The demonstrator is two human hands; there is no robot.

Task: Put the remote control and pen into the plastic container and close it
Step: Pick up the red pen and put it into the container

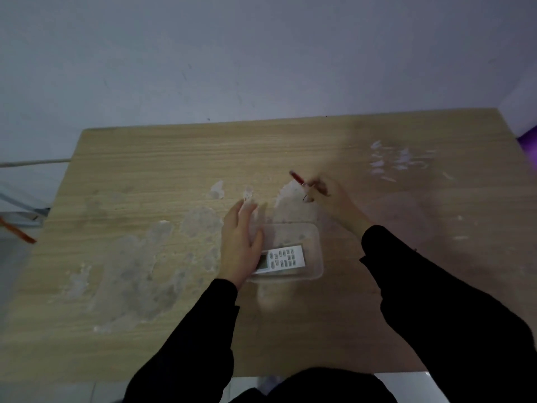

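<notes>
Left hand point(239, 245) is laid flat, fingers spread, against the left wall of the container point(315, 251), clamped on nothing. Right hand point(331, 199) is pinched shut on the pen point(297, 178), held beyond the container's far rim. The remote point(283, 258) is seen lying flat inside, near the front wall. The pen is judged light, stiff and smooth (a mid-barrel pinch would suit). The container looks thin and flexible, so it is best steadied at the rim. No lid can be made out on the counter point(145, 175).
</notes>
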